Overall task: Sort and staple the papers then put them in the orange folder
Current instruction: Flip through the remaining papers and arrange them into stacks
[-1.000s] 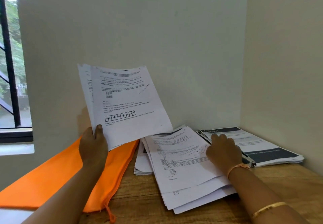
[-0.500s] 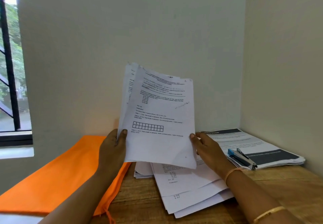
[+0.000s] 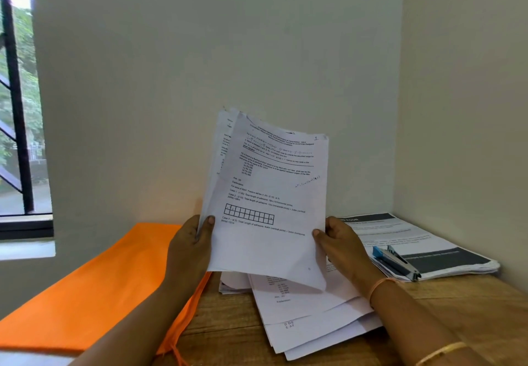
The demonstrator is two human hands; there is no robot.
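We hold one sheaf of papers upright above the table, both hands on it: left hand gripping its lower left edge, right hand pinching its lower right. Under it lies one fanned pile of loose sheets, with one orange folder at left and one stapler atop another stack at right.

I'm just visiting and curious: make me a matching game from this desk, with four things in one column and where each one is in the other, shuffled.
1 held sheets
2 orange folder
3 stapler
4 loose papers

A on the printed stack at the right
B lying flat at the left
C spread on the table
D raised, gripped by the left hand and the right hand

Pairs: 1-D, 2-B, 3-A, 4-C
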